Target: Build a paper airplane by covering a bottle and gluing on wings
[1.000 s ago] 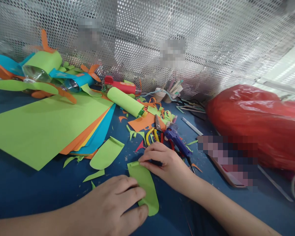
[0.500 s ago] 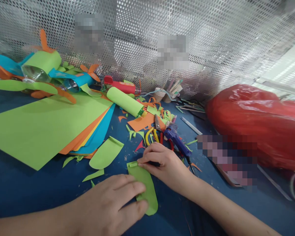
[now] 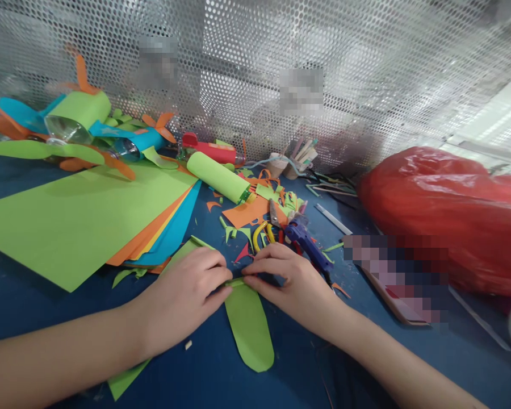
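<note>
A rounded green paper piece (image 3: 250,329) lies on the blue table, its folded top edge towards the far side. My left hand (image 3: 187,295) pinches the left end of that fold. At the right end of the same fold, the thumb and fingers of my right hand (image 3: 292,284) are closed on the paper. A second green piece (image 3: 187,249) with a folded edge is partly covered by my left hand. Just beyond my right hand lie a purple glue gun (image 3: 309,245) and yellow-handled scissors (image 3: 262,233).
Coloured paper sheets (image 3: 89,216) lie at the left, with paper-wrapped bottles (image 3: 79,113) behind. A green-wrapped bottle (image 3: 217,177) and scraps (image 3: 247,211) fill the middle. On the right are a red plastic bag (image 3: 443,216) and a phone (image 3: 392,289).
My left hand has moved up and away from me, from the middle of the green piece to its folded edge, and its fingers have closed there. My right hand stays at the fold.
</note>
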The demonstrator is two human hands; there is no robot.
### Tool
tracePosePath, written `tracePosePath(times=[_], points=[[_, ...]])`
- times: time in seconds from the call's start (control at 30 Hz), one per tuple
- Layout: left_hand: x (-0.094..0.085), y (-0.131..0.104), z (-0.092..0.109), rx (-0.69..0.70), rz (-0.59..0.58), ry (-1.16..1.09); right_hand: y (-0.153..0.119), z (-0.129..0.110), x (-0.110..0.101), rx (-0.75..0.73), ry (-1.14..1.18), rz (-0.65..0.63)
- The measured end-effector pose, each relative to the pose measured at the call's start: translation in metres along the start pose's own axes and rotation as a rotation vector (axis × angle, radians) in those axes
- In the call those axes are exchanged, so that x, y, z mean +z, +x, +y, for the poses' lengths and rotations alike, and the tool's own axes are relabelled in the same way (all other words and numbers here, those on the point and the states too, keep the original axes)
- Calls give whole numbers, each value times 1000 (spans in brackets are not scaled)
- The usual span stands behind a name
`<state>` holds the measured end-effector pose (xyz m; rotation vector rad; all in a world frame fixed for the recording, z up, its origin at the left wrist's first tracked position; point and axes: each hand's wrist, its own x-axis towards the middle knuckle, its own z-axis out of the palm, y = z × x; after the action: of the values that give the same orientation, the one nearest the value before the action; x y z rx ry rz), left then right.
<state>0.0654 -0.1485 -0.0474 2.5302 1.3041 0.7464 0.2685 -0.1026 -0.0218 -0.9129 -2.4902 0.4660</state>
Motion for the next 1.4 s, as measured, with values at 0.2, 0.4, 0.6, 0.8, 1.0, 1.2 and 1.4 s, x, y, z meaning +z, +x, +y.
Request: tracePosePath(times=[0.2, 0.4, 0.6, 0.8, 1.0, 1.2, 1.4], points=[[0, -2, 2, -62, -4, -40, -1, 2, 3, -16, -4, -81], [1, -2, 4, -70, -22, -67, -2, -1, 3, 19, 18, -101], [-1, 1, 6, -109, -34, -125, -2, -2, 0, 51, 48, -145], [-2, 0, 7, -121, -27, -138, -5, -1, 3, 52, 58, -144], [-1, 1, 6, -99, -1, -130, -5, 0, 5, 26, 60, -116], [0, 1, 4, -51, -3, -143, -6, 1, 5, 4, 58, -109], [-5, 4, 7, 97, -17, -35, -6, 4, 6, -120, 25, -108]])
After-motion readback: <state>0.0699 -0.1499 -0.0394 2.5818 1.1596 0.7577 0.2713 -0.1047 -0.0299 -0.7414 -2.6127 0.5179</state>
